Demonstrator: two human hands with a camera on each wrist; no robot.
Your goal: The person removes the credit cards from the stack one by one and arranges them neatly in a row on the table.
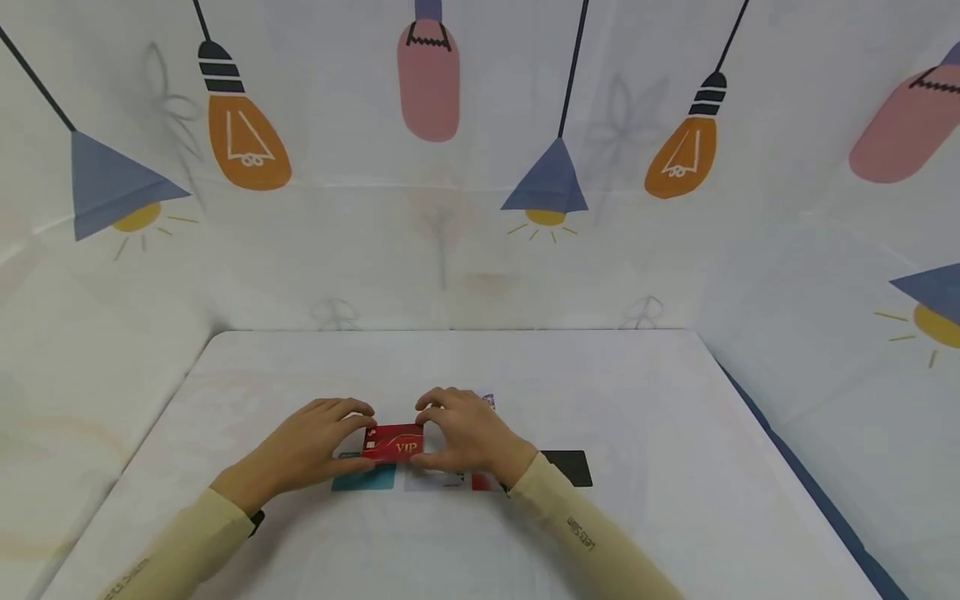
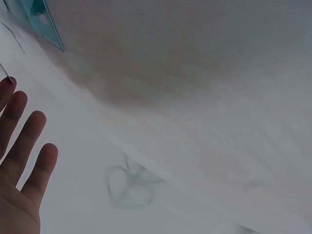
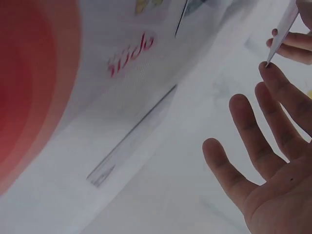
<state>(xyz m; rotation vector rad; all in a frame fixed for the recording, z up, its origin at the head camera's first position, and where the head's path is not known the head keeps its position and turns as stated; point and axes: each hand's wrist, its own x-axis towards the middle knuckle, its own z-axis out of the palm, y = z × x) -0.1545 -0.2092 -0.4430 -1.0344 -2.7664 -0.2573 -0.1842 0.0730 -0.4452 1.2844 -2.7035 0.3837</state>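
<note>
A red card (image 1: 393,443) marked "VIP" is held upright or tilted above the table between both hands. My left hand (image 1: 307,442) pinches its left edge between thumb and fingers. On the opposite edge, my right hand (image 1: 468,433) pinches it the same way. In the right wrist view the card (image 3: 284,31) appears edge-on at the index fingertip; the left wrist view shows only a sliver of it. Below the hands, a teal card (image 1: 365,477) and a pale card (image 1: 435,481) lie side by side. The right hand and wrist partly cover a red-and-white card (image 1: 482,482).
A black card (image 1: 570,467) lies right of the right wrist. Behind the right hand, a purple-patterned card (image 1: 489,400) shows only a corner. The white table (image 1: 645,392) reaches back to a cloth wall (image 1: 345,250) printed with lamps and bulbs.
</note>
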